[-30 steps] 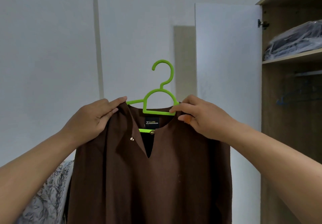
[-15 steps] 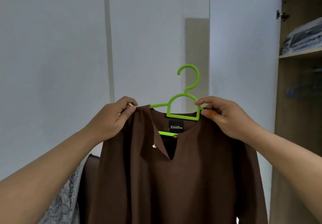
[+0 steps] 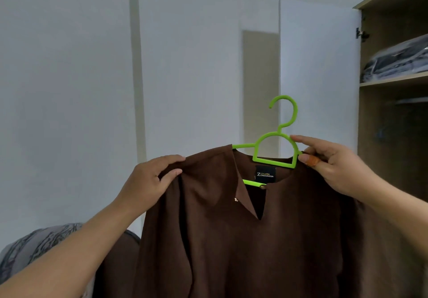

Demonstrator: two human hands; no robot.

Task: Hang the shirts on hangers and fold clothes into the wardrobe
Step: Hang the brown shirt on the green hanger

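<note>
Head view shows a brown shirt (image 3: 243,239) held up on a green hanger (image 3: 274,151), in the middle of the scene. Left hand (image 3: 150,179) pinches the shirt's left shoulder. Right hand (image 3: 333,168) has its grip closed on the hanger's right side. Open air sits above the hook. A black label (image 3: 265,174) reads "ZAAPER INDONESIA". On the right, the wardrobe (image 3: 393,124) stands open, with wrapped dark clothes (image 3: 398,61) on its shelf. A white wall (image 3: 69,89) is far behind.
</note>
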